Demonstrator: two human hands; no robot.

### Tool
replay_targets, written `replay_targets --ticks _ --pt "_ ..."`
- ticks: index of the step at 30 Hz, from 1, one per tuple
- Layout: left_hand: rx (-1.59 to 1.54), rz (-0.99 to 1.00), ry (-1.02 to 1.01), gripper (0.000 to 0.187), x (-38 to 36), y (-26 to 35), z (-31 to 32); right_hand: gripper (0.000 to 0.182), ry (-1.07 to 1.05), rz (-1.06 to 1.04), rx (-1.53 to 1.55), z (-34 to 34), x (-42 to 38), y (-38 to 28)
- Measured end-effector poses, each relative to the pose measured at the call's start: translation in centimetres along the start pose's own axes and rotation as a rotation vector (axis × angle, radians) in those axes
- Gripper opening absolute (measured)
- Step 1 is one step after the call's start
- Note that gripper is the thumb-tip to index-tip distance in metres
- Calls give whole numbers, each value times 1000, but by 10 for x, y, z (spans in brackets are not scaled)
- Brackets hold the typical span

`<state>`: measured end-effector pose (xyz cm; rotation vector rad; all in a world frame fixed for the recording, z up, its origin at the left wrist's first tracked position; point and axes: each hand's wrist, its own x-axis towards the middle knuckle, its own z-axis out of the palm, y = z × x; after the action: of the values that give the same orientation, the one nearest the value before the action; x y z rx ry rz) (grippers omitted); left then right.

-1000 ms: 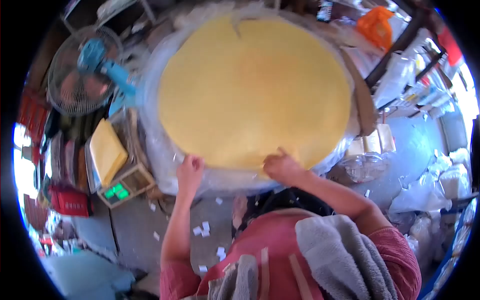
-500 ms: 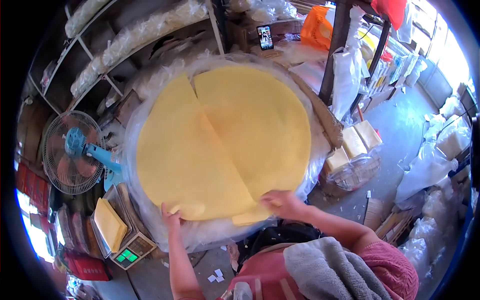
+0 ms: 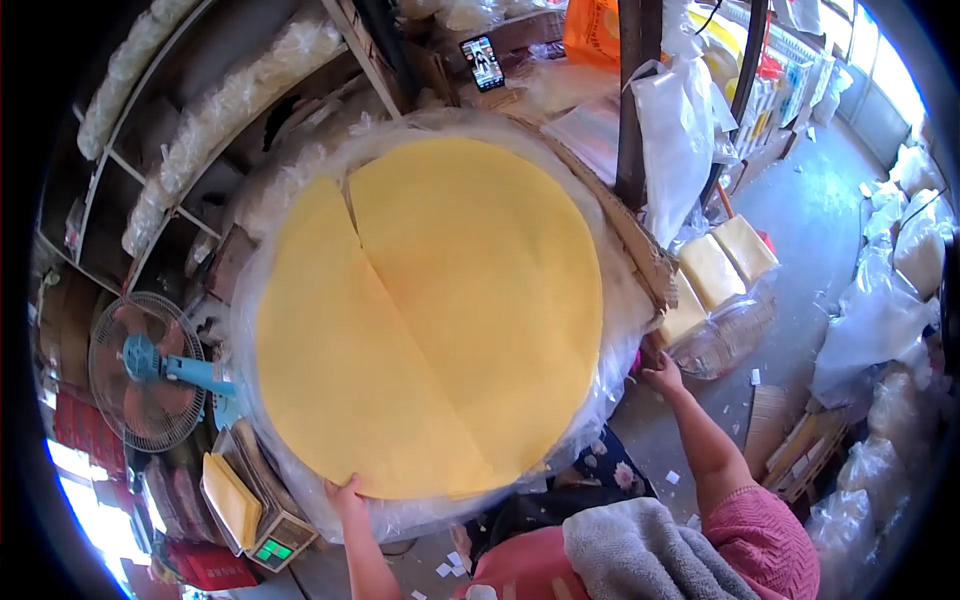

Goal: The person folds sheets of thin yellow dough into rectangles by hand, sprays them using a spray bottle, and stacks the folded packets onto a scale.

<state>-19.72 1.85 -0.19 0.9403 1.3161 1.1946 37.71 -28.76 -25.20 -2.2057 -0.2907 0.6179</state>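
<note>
Left hand: The left hand [image 3: 345,490] is at the near-left rim of the round yellow sheet [image 3: 430,320], touching it; whether the fingers are clamped on the rim cannot be told.
Right hand: The right hand [image 3: 662,374] is off the sheet, beyond the right side of the work surface, near the pale yellow blocks [image 3: 712,272]; finger closure and any held item cannot be determined.
Hand spacing: Well apart.
Sheet: Lies flat, centered on the work surface. A narrow slit opens at the far-left edge; a diagonal line continues from it toward the near edge.
Surface covering: Clear plastic sheeting [image 3: 618,385] extends around the sheet on all sides.
Surface border, far right: A curved cardboard strip [image 3: 640,255] follows the edge.
Left side: A fan [image 3: 147,370] with a blue hub stands beside the surface. Nearer is a scale [image 3: 273,545] with a green display; a yellow stack [image 3: 230,500] rests on it.
Far side: A lit phone [image 3: 483,63] leans upright, near an orange bag [image 3: 595,35].
Far left: Shelving [image 3: 110,190] holds plastic-wrapped rolls.
Right side: White plastic bags [image 3: 675,140] hang by a dark post.
Floor: Gray floor [image 3: 790,230], with scattered white scraps [image 3: 673,478].
</note>
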Motion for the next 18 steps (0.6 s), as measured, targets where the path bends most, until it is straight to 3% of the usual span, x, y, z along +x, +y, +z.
replay_targets --ticks 2,5,6,9,10,14,17,18 --pt "19 -2 5 68 -6 8 8 90 -144 -24 268 40 31 24" --pt "40 -6 23 66 -9 11 12 88 -90 -70 339 104 61 47" --pt "51 4 17 66 -3 5 5 72 -18 78 67 65 19 -32" --pt "88 2 47 63 -5 8 11 55 -75 209 -10 74 35 -19" --pt "98 -6 64 62 -7 9 14 41 -47 247 -60 65 29 -32" --pt "62 -36 24 61 -3 2 1 32 -63 45 -488 26 6 -78" --pt "42 -42 28 61 -8 8 4 32 -18 -60 -147 14 -9 -64" --pt "40 -45 26 60 -12 11 8 22 57 -147 -124 7 -16 -58"
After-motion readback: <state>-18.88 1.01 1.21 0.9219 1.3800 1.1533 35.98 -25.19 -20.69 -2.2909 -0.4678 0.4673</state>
